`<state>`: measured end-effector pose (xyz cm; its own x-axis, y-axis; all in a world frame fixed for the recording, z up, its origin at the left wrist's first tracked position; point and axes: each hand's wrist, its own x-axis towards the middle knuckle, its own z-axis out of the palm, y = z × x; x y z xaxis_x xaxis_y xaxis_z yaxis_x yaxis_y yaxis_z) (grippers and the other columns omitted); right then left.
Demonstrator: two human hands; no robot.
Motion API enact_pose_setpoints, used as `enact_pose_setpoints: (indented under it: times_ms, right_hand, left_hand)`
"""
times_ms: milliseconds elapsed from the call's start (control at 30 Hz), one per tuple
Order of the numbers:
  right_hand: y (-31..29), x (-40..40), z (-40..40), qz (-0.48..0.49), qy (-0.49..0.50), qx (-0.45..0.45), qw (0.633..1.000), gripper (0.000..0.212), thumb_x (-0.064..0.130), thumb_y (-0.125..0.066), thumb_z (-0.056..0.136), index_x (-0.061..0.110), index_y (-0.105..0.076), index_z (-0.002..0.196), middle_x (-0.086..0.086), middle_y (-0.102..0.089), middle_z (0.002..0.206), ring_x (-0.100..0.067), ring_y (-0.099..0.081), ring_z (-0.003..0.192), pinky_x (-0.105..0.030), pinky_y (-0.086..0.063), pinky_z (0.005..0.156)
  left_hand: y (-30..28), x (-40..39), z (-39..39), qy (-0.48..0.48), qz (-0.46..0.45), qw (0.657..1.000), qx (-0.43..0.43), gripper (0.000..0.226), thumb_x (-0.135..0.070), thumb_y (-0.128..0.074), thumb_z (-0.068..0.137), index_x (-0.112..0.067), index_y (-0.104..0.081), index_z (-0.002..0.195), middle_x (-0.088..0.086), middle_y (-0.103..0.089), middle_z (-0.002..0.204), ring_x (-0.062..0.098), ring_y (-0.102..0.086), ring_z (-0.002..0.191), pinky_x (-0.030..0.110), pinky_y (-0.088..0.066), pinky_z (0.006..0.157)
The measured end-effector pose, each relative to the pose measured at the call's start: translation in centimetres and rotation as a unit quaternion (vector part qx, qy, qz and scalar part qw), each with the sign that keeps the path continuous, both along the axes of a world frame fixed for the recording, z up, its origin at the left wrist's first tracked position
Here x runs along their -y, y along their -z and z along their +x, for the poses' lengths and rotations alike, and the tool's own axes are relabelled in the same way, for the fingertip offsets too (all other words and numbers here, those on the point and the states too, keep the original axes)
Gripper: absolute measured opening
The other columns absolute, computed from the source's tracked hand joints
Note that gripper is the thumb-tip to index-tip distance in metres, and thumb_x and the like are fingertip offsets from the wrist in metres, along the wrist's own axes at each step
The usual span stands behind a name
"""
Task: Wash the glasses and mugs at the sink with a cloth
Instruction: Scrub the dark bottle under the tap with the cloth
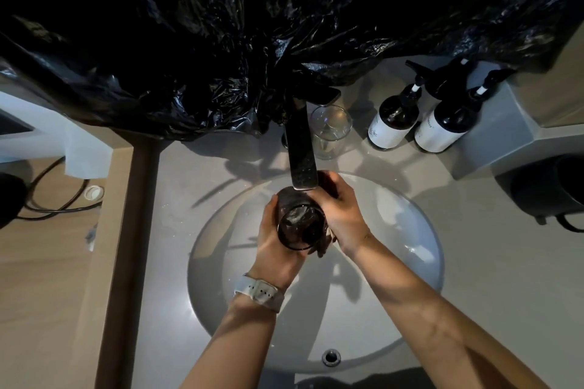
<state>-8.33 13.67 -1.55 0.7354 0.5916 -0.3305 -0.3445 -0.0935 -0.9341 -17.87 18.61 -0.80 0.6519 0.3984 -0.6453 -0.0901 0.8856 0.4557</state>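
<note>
Over the round white sink (410, 230), my left hand (271, 243) grips a clear drinking glass (300, 224), tilted with its mouth toward me, right under the dark tap spout (301, 151). A dark cloth (322, 248) is wrapped around the glass's right side and hangs below it. My right hand (339, 211) presses that cloth against the glass. A second clear glass (330, 129) stands upright on the counter behind the tap, to its right.
Two dark pump bottles (395, 120) (445, 126) with white labels stand at the back right. Black plastic sheeting (252, 25) hangs over the back wall. A dark round object (550, 189) sits at the right edge; cables (53, 196) lie on the wooden surface to the left.
</note>
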Motion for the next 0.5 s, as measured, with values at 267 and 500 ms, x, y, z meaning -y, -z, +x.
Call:
enact_pose_setpoints:
  times_ms: [267, 500]
  right_hand:
    - [1.8, 5.0, -2.2, -0.133, 0.067, -0.092, 0.985, 0.015, 0.023, -0.067, 0.089, 0.009, -0.063, 0.091, 0.008, -0.056, 0.051, -0.021, -0.050, 0.042, -0.041, -0.051, 0.047]
    - [2.4, 7.4, -2.0, -0.129, 0.133, -0.102, 0.977, 0.004, 0.010, -0.069, 0.086, 0.006, -0.069, 0.086, 0.006, -0.063, 0.062, -0.009, -0.058, 0.059, -0.031, -0.051, 0.062]
  left_hand:
    - [4.3, -1.9, 0.2, -0.074, -0.259, 0.952, -0.147, 0.030, -0.031, -0.055, 0.094, -0.003, -0.061, 0.102, 0.022, -0.069, 0.080, 0.029, -0.064, 0.077, 0.034, -0.055, 0.065]
    - [4.5, -1.9, 2.0, -0.057, -0.361, 0.925, -0.103, 0.031, -0.020, -0.056, 0.092, 0.006, -0.060, 0.108, 0.027, -0.062, 0.099, 0.036, -0.057, 0.089, 0.043, -0.053, 0.070]
